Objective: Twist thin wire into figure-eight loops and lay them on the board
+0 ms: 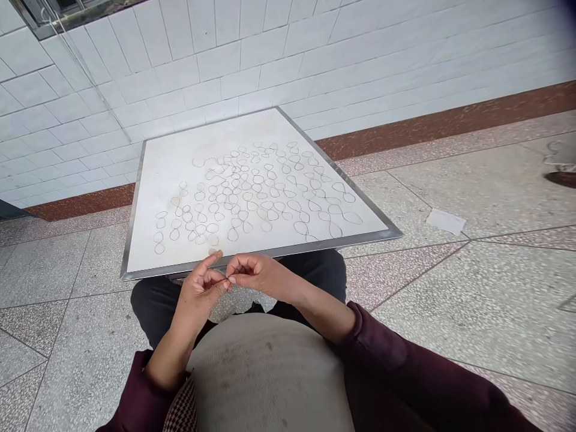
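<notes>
My left hand (pixel 200 294) and my right hand (pixel 265 277) meet just off the near edge of a white table (pixel 168 135). Thumb and fingers of each are pinched together, fingertips touching. Whatever lies between them is too small to make out. The left index finger points out toward the tabletop. Many thin dark figure-eight loops (pixel 233 230) spread over the surface, looking like fine wire or thread. Larger ones (pixel 335 222) are at the right front, smaller ones (pixel 159 240) at the left. A wavy open strand (pixel 202 162) lies toward the back.
A metal rim (pixel 292 247) edges the table, with my knees (pixel 315 270) under its near side. Behind stands a white tiled wall (pixel 252 54). On the speckled floor (pixel 427 288) to the right lies a white piece of paper (pixel 445 221); a dark shoe (pixel 562 178) shows farther right.
</notes>
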Action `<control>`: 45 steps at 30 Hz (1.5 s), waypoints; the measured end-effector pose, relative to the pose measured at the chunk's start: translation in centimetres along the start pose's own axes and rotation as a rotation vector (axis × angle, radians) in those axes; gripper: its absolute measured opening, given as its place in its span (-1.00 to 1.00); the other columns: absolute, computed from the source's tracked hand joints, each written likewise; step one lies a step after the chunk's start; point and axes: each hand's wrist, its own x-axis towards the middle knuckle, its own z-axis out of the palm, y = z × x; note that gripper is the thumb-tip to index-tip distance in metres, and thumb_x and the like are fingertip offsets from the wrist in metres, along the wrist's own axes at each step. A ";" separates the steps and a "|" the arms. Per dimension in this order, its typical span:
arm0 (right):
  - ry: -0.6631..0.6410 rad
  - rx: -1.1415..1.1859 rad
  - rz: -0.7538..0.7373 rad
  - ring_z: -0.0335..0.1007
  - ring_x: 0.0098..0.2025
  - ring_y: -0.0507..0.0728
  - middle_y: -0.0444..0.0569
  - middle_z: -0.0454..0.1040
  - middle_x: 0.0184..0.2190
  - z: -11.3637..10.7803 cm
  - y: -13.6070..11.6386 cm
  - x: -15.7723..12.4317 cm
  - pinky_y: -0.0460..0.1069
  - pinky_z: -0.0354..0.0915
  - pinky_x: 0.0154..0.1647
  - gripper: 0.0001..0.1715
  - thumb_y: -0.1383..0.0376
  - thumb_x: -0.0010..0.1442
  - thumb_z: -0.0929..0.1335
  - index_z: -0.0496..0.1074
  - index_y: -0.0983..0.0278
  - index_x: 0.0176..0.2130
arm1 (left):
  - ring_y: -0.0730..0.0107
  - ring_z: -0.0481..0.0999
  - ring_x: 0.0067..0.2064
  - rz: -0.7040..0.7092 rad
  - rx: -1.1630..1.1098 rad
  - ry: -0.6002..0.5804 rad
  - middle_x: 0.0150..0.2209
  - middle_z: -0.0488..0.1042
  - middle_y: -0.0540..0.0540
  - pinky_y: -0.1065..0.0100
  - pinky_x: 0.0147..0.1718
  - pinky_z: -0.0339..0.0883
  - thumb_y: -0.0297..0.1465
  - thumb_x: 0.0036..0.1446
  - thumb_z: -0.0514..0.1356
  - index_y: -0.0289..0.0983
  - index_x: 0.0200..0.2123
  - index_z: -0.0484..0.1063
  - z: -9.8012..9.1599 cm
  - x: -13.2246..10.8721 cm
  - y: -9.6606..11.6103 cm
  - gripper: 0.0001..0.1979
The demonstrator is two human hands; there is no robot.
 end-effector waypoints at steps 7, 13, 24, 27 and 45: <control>0.060 0.121 -0.080 0.33 -0.35 0.02 -0.13 0.46 -0.38 -0.3 0.5 0.0 -0.02 0.30 -0.23 -0.69 0.03 0.23 0.38 0.46 0.23 -0.23 | 0.46 0.53 -0.35 -0.084 -0.248 0.066 -0.42 0.48 0.07 0.44 -0.36 0.32 -0.40 -0.04 0.42 -0.20 0.14 0.40 0.5 0.2 0.0 -0.37; 0.012 0.231 -0.112 0.37 -0.24 0.03 -0.11 0.47 -0.27 0.4 1.9 0.3 -0.02 0.34 -0.15 -0.72 0.15 0.12 0.48 0.43 0.22 -0.23 | 0.53 0.50 -0.33 -0.016 -0.413 0.211 -0.44 0.46 0.12 0.45 -0.29 0.31 -0.41 -0.04 0.43 -0.19 0.09 0.41 0.8 0.4 0.1 -0.42; 0.340 -0.637 -0.678 0.44 -0.13 0.17 0.04 0.48 -0.10 1.6 3.2 0.6 0.12 0.45 -0.11 -0.81 0.29 0.35 0.29 0.42 0.12 -0.05 | 0.53 0.48 -0.31 -0.041 -0.510 0.308 -0.42 0.45 0.09 0.45 -0.29 0.33 -0.45 -0.04 0.43 -0.23 0.02 0.44 1.2 0.6 0.0 -0.50; 0.318 -0.754 -0.726 0.43 -0.17 0.17 0.02 0.52 -0.19 1.4 3.0 0.7 0.10 0.42 -0.12 -0.78 0.30 0.39 0.24 0.45 0.15 -0.08 | 0.55 0.46 -0.35 -0.052 -0.518 0.294 -0.43 0.45 0.09 0.46 -0.30 0.34 -0.46 -0.03 0.43 -0.24 0.01 0.45 1.3 0.6 -0.2 -0.50; 0.409 -0.802 -0.892 0.27 -0.31 0.08 -0.06 0.44 -0.34 1.6 3.9 0.5 -0.03 0.33 -0.32 -0.62 0.55 0.31 0.18 0.47 0.22 -0.12 | 0.58 0.43 -0.43 0.039 -0.430 0.264 -0.51 0.41 0.11 0.45 -0.25 0.33 -0.40 -0.05 0.44 -0.27 -0.04 0.50 1.7 -0.3 -0.3 -0.55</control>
